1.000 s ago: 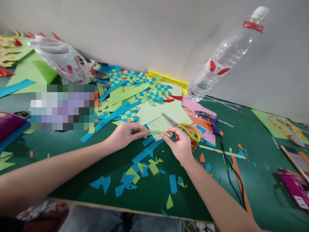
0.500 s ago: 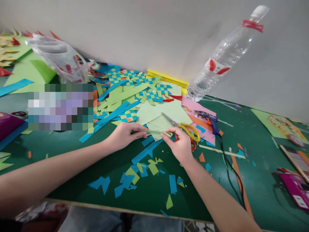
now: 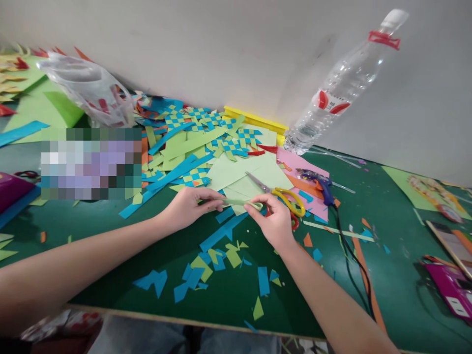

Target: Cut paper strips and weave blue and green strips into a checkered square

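A narrow light green paper strip (image 3: 238, 201) stretches between my two hands, bent into a loop at its right end. My left hand (image 3: 193, 205) pinches the strip's left end between thumb and fingers. At the looped end, my right hand (image 3: 272, 216) is closed on the paper. Just behind the right hand lie scissors (image 3: 289, 200) with yellow and red handles, their blades resting on pale green paper sheets (image 3: 245, 172). Below the hands, blue and green paper scraps (image 3: 206, 263) are scattered over the green table (image 3: 147, 255).
Woven blue and green paper pieces (image 3: 230, 145) are heaped at the back. A clear plastic bottle (image 3: 342, 88) stands against the wall. On the right are a blue glue gun (image 3: 324, 189) with a black cord and a magenta case (image 3: 446, 285). A plastic bag (image 3: 88, 91) sits at left.
The view has shifted very slightly. Both hands keep their hold on the green strip in nearly the same place.
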Demonstrator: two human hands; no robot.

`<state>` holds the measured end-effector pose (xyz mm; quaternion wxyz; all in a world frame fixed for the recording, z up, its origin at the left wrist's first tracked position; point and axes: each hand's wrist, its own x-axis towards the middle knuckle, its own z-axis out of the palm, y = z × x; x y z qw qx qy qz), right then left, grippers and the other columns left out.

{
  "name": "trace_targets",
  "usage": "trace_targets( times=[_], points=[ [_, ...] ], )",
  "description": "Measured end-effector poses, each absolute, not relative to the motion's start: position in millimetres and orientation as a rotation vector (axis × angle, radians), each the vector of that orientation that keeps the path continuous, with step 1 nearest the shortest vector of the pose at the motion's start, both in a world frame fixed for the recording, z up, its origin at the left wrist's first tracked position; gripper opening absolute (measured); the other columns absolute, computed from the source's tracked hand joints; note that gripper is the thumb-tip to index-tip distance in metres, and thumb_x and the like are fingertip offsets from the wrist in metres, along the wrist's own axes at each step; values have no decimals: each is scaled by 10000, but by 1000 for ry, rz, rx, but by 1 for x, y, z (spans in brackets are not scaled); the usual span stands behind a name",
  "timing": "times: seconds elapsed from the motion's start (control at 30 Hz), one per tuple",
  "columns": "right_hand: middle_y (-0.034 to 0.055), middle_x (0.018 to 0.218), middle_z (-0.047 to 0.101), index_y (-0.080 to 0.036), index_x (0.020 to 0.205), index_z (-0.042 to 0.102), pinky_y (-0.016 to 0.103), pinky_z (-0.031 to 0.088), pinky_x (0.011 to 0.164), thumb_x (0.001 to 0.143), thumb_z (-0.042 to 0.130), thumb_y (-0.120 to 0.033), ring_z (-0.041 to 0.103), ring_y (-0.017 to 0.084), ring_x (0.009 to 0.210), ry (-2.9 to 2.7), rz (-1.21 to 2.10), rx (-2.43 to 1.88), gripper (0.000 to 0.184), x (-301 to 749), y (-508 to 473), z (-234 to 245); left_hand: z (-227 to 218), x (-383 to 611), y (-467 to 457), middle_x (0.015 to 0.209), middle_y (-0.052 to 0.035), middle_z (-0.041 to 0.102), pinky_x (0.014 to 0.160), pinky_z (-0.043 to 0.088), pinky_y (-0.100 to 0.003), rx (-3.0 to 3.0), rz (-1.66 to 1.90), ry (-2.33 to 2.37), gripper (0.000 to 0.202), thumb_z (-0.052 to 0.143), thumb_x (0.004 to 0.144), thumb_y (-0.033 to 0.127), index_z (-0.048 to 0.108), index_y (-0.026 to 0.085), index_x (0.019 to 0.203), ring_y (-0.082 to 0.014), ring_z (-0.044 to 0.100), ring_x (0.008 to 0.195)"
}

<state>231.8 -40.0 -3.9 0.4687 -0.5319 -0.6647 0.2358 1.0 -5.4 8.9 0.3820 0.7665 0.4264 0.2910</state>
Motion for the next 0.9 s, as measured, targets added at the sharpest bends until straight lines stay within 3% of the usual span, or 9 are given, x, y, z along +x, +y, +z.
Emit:
trace_targets(
  times=[0.47,0.57,0.73,0.9],
  points=[
    [35,802,724,-209,847,695,306,548,664,805,685,-351,675,171,702,-1529,721,-1282,148,238,-35,-5,3,-4,1,776,-24,739,685,558,-243,1944,838,1205,259,543,901,381,703,181,940,-141,687,681],
    [25,748,726,-208,809,706,302,550,648,801,691,-345,672,163,652,-1517,708,-1271,138,237,-35,-4,3,-5,2,800,-29,744,656,554,-240,1942,824,1216,270,542,903,392,701,179,953,-145,690,686],
    [2,612,681,-206,805,721,288,517,568,811,687,-345,623,144,558,-1510,632,-1312,143,238,-38,-1,4,-3,1,741,-12,734,727,552,-260,1971,819,1200,256,554,890,390,705,187,935,-146,681,690],
    [17,668,699,-185,839,693,268,519,562,815,670,-385,622,132,556,-1398,648,-1377,202,238,-37,4,5,-2,-1,903,-35,731,760,544,-283,1914,926,1168,301,519,918,355,574,194,1167,-153,687,787]
  ],
)
